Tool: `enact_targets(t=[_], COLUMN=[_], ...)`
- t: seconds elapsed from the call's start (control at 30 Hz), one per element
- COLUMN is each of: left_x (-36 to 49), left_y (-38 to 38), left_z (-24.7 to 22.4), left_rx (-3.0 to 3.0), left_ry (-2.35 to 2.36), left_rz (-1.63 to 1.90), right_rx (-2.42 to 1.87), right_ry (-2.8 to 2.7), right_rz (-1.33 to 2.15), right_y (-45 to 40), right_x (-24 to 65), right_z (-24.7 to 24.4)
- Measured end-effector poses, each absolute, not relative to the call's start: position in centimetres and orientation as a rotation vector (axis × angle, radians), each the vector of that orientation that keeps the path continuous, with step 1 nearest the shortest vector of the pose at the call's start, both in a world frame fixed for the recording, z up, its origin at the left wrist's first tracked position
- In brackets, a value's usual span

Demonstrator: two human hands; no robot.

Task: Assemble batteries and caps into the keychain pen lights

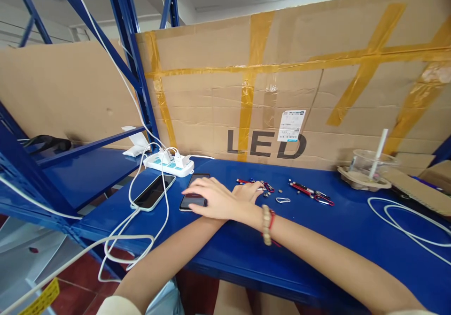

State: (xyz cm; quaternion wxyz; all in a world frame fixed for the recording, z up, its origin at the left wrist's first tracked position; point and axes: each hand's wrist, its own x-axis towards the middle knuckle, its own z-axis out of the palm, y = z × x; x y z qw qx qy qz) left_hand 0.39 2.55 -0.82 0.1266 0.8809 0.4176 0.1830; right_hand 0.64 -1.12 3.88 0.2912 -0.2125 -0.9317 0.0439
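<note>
My forearms cross at the wrists over the blue shelf. My right hand (pixel 213 197), with a beaded bracelet (pixel 267 226) and red cord on its wrist, reaches left with spread fingers over a dark phone (pixel 193 204). Beneath it, my left hand (pixel 248 191) extends right, its fingertips beside a red pen-like item (pixel 243 181) and small metal parts; whether it grips anything is unclear. Right of it lie a silver carabiner (pixel 283 200) and a group of red and black pen-like items (pixel 306 190). A second phone (pixel 155 193) in a pale case lies to the left.
A white power strip (pixel 169 165) with plugs and looping white cables stands behind the phones. Taped cardboard (pixel 211 99) rises at the back. A clear cup (pixel 373 165) with a straw, a notebook (pixel 416 190) and a coiled cable (pixel 398 226) are on the right.
</note>
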Motion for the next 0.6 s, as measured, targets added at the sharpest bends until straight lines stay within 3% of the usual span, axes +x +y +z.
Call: enact_targets(t=[0.27,0.6], left_x=[-0.2,-0.1], left_y=[2.6,2.9], left_z=[-1.0,-1.5], left_rx=[2.758,2.848], left_ry=[1.077,1.029], left_rz=[0.664,0.726], right_rx=[-0.368,-0.374], right_ry=[-2.604,-2.566], right_rz=[0.210,0.362], right_y=[1.2,1.9], right_x=[-8.8,-9.2], right_z=[2.4,0.9])
